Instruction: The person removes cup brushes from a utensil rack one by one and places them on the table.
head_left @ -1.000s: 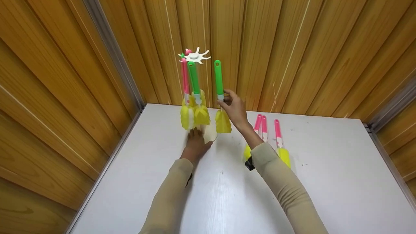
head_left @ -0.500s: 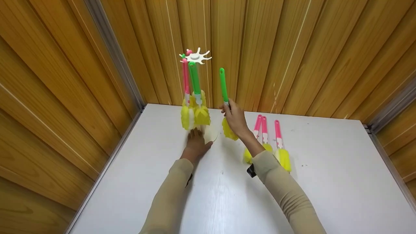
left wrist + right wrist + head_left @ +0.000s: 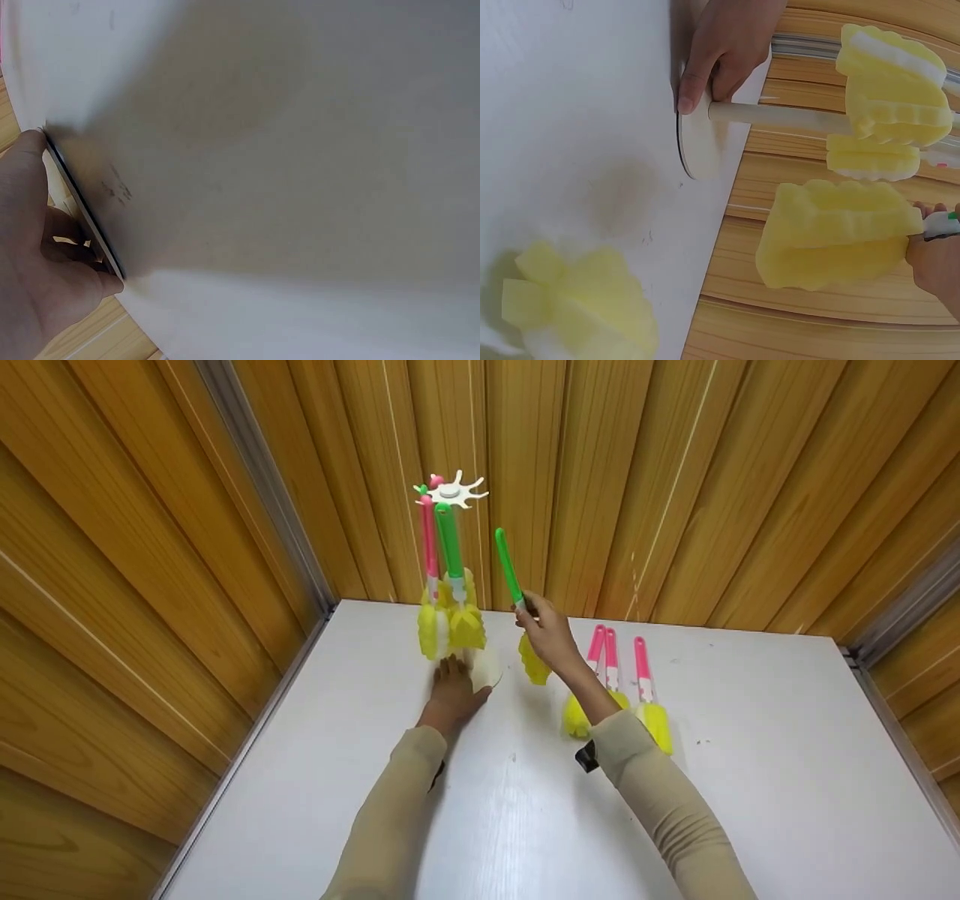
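Pale glare streaks the surface point(image 3: 510, 810) toward its near edge. The left wrist view is dimmer, broadly shadowed

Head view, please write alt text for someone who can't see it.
A person's right hand holds a green-handled sponge brush in the air beside a white rack hung with pink- and green-handled brushes, while the left hand rests on the rack's round base. Three pink-handled brushes lie on the white table to the right.
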The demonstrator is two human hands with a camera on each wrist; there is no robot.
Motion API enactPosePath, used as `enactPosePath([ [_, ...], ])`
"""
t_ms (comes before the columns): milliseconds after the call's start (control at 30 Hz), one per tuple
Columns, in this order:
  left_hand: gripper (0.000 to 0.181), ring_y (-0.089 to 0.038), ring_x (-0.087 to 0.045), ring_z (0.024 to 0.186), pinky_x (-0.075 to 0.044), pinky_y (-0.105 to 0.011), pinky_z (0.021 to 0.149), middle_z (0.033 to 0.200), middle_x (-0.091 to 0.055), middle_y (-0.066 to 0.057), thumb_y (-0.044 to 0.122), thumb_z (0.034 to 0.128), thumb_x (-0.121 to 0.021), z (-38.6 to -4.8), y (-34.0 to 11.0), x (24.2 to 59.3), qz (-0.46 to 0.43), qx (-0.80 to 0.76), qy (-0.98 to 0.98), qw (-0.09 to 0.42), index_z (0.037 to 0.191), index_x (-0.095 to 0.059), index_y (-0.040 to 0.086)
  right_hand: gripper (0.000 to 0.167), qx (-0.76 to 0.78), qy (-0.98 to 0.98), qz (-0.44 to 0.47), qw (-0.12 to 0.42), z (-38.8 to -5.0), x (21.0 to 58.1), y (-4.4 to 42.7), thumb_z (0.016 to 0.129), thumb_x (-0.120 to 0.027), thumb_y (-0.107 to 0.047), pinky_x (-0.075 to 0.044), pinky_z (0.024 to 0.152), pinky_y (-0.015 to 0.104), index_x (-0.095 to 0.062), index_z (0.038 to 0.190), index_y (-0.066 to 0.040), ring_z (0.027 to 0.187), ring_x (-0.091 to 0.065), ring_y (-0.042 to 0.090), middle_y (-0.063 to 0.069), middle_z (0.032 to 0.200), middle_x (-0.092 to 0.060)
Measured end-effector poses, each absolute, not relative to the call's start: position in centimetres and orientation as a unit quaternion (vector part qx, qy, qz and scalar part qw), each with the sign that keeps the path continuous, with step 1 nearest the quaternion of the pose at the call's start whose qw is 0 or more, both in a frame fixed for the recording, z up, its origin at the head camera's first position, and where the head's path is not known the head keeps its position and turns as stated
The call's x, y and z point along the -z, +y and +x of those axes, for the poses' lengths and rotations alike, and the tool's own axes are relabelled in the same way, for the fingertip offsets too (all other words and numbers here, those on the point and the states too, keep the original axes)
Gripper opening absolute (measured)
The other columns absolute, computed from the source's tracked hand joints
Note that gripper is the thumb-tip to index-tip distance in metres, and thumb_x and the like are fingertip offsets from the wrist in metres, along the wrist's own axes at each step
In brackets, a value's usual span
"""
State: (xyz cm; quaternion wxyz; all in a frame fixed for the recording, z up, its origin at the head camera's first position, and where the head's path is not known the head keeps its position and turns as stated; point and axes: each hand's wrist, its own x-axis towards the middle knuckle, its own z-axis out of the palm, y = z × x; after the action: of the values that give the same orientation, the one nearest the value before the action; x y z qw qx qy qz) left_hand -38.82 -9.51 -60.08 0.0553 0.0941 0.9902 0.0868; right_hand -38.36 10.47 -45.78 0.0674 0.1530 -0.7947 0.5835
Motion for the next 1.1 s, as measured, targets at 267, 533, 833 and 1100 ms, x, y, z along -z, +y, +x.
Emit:
enactPosePath([
  [267, 0.089, -0.045, -0.022, 0.149, -0.018, -0.051, 0.124, 0.159, -0.024, -0.03, 0.059, 0.1033, -0.044, -38.7, -9.5, 60.0, 0.099, -0.082, 0.99, 0.051, 0.156, -0.022, -0.01, 0.042, -0.605, -0.781, 0.129, 0.087, -38.0, 46.2, 10.9, 0.103, -0.059, -0.006, -0.058, 0.087, 0.029, -0.052, 0.143, 0.003, 0.103, -0.067, 0.029, 0.02, 0.113, -0.067],
  [533, 0.088, -0.046, -0.024, 0.149, -0.022, -0.051, 0.122, 0.158, -0.024, -0.031, 0.057, 0.1035, -0.045, -38.5, -9.6, 60.0, 0.103, -0.085, 0.99, 0.047, 0.154, -0.024, -0.012, 0.046, -0.611, -0.775, 0.134, 0.087, -37.8, 46.5, 11.4, 0.103, -0.058, -0.006, -0.058, 0.089, 0.03, -0.048, 0.148, 0.0, 0.101, -0.069, 0.028, 0.019, 0.115, -0.068],
  [833, 0.09, -0.043, -0.024, 0.149, -0.021, -0.049, 0.123, 0.159, -0.024, -0.029, 0.06, 0.1028, -0.045, -38.5, -9.5, 59.8, 0.099, -0.083, 0.99, 0.055, 0.157, -0.021, -0.008, 0.047, -0.613, -0.775, 0.124, 0.095, -37.5, 46.7, 12.4, 0.1, -0.06, 0.001, -0.058, 0.088, 0.029, -0.048, 0.146, 0.003, 0.102, -0.069, 0.029, 0.021, 0.115, -0.067],
  [1100, 0.09, -0.044, -0.018, 0.151, -0.017, -0.051, 0.124, 0.162, -0.018, -0.03, 0.057, 0.1037, -0.045, -38.4, -9.6, 59.6, 0.102, -0.106, 0.987, 0.062, 0.158, -0.016, -0.009, 0.045, -0.624, -0.768, 0.1, 0.107, -37.0, 46.6, 13.8, 0.098, -0.062, 0.004, -0.058, 0.087, 0.028, -0.051, 0.142, 0.004, 0.103, -0.069, 0.03, 0.025, 0.118, -0.067],
])
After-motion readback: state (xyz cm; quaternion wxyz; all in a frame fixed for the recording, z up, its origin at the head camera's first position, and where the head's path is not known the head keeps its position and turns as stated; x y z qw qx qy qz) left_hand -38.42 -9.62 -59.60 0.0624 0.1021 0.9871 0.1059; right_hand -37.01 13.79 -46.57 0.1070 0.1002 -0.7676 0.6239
